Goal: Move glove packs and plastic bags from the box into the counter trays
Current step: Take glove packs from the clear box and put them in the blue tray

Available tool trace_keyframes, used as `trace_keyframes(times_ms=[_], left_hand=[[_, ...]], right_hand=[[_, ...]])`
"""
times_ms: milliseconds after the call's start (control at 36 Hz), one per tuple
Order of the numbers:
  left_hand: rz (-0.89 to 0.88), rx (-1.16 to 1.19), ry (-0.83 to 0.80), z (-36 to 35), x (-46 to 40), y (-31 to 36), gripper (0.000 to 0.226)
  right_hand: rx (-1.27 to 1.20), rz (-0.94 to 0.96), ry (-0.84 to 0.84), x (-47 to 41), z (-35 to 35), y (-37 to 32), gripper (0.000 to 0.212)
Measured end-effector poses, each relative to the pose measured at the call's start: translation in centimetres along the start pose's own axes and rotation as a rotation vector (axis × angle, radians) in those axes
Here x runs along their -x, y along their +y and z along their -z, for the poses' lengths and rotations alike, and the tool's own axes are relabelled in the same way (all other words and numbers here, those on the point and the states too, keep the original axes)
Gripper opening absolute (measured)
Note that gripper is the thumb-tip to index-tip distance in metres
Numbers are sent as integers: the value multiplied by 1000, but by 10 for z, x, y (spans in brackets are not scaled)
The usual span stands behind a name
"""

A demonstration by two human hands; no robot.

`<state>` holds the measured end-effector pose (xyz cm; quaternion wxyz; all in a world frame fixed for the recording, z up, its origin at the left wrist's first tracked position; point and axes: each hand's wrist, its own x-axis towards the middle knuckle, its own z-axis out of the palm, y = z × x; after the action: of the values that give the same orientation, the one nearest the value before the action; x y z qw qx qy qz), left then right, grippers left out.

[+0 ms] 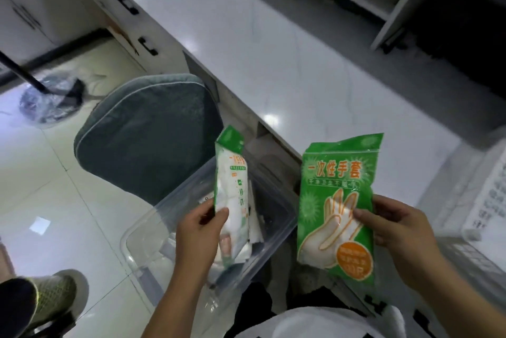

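From the head camera, looking down: the left hand (pixel 201 224) pinches a green-and-white plastic glove pack (pixel 232 198) between thumb and fingers at its lower half, holding it upright and edge-on above the clear plastic storage box (pixel 153 217). The box sits on the near left, beside the white counter edge, and some white packets (pixel 256 225) lie inside it behind the held pack. The right hand (pixel 402 231) grips a second green glove pack with an orange hand drawing and orange lettering (pixel 338 200), thumb across its front and fingers curled behind its right edge; this pack faces the camera flat-on and hangs over the counter's near edge, just right of the box. A white perforated plastic tray (pixel 490 195) stands on the white glossy counter (pixel 260 44) at the far right. A grey-green cushioned chair (pixel 147 135) stands beyond the box on the pale tiled floor (pixel 41 187).
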<state>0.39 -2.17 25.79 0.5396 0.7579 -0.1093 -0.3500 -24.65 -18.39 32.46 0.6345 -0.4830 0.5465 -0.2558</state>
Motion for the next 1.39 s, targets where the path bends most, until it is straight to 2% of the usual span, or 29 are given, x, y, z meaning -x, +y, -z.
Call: trace_keyframes(times_ms=[167,306,389,556,611,639,722,778,944,1056,1194,1250,1306,1389], left_hand=[[-333,-271,-45,-65,-1,75,30],[-695,-726,91,-138,-13,120,33],[-784,-874,97,-178,-22,139,33],[-854,-951,143,-222,-45,160,32],[-846,-1031,104,-231,-48,156,32],[-816,-1080,15,-237,-48,150,33],[-583,-1192,-428,-257,-40,122,44],[-465,-1209,-595,-267,-34,103,50],[-526,-1036,-485,-270,-47,106,38],[-548,-996,-410,-276,-71,131,45],[-307,-1143,-470,-291,-101,145,80],[-262,-1221,-475,-295,-107,144,86],[-249,-1231,-476,-299,-111,145,82],[-149,-1096,-536,-302,-116,148,60]], right_hand=[[-113,118,119,8,52,-24,24],[-188,217,186,20,85,-34,30],[-230,219,220,27,103,-34,32],[-283,175,329,40,135,-22,32],[-286,165,362,43,142,-18,33],[-291,156,373,43,145,-16,35],[-318,151,376,43,150,-13,33],[-324,164,371,41,151,-15,31],[-344,185,370,39,158,-23,28],[-382,195,397,41,163,-25,26],[-399,188,402,50,167,-25,26],[-390,179,409,54,168,-24,25],[-390,170,408,58,169,-23,25],[-399,159,407,62,170,-19,25]])
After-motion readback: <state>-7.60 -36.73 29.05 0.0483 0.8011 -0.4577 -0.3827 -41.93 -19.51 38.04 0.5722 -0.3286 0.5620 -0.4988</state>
